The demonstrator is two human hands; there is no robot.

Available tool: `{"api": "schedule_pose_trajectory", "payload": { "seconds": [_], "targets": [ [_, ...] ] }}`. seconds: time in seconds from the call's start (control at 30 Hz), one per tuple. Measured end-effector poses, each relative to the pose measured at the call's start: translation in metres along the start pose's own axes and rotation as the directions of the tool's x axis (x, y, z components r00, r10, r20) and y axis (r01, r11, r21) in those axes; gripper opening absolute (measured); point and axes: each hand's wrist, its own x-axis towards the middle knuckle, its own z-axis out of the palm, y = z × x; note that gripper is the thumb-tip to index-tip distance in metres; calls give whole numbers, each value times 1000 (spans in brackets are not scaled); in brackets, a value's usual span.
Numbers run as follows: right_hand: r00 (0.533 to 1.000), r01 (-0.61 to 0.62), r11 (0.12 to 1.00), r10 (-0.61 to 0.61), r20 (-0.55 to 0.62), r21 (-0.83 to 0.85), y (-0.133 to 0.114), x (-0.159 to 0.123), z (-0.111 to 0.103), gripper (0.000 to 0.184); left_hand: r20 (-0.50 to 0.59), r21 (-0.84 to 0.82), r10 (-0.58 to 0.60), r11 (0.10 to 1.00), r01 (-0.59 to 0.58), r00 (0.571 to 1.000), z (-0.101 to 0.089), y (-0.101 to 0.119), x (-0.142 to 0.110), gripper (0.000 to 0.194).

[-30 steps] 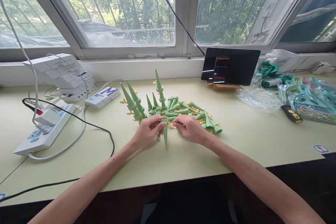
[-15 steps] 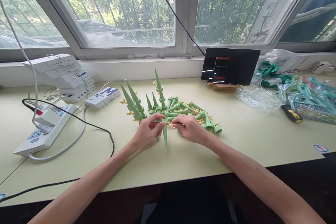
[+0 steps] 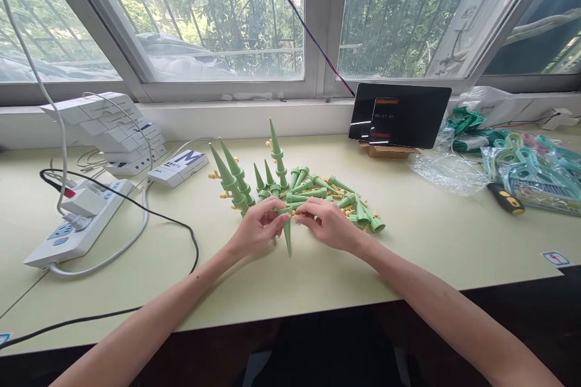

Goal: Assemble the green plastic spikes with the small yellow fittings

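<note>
My left hand (image 3: 259,222) is closed on a green plant watering spike (image 3: 287,237), gripping it near its collar with the tip pointing down toward me. Close against that collar, my right hand (image 3: 327,224) pinches a small yellow valve (image 3: 295,216), mostly hidden by the fingers. Behind the hands lies a pile of green spikes (image 3: 313,193) mixed with yellow valves. Stacked spikes (image 3: 229,178) with yellow valves on their sides stand upright at the left of the pile. Another upright stack (image 3: 278,160) rises behind my left hand.
A power strip (image 3: 77,224) with cables and a stack of white boxes (image 3: 122,133) occupy the left side. A tablet (image 3: 422,118) leans at the back. Toward the right are a black and yellow tool handle (image 3: 506,198) and plastic-wrapped items (image 3: 535,169).
The spike in my left hand has tilted slightly, its tip rising a little. Both hands stay close together at nearly the same spot.
</note>
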Motion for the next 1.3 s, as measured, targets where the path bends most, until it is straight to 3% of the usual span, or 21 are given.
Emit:
{"api": "schedule_pose_trajectory", "payload": {
  "seconds": [0.27,1.13,1.3],
  "targets": [
    [1000,-5,1000,5,-12,11,1,0,0,8,82,44,-62,997,59,995,-2,3,-2,23],
    [999,5,1000,-5,-36,5,1,0,1,13,98,-6,16,1000,-16,995,0,1,1,28],
    [997,-59,995,63,-39,78,-2,1,0,12,97,9,11,1000,-12,995,1,-1,1,25]
  ]
}}
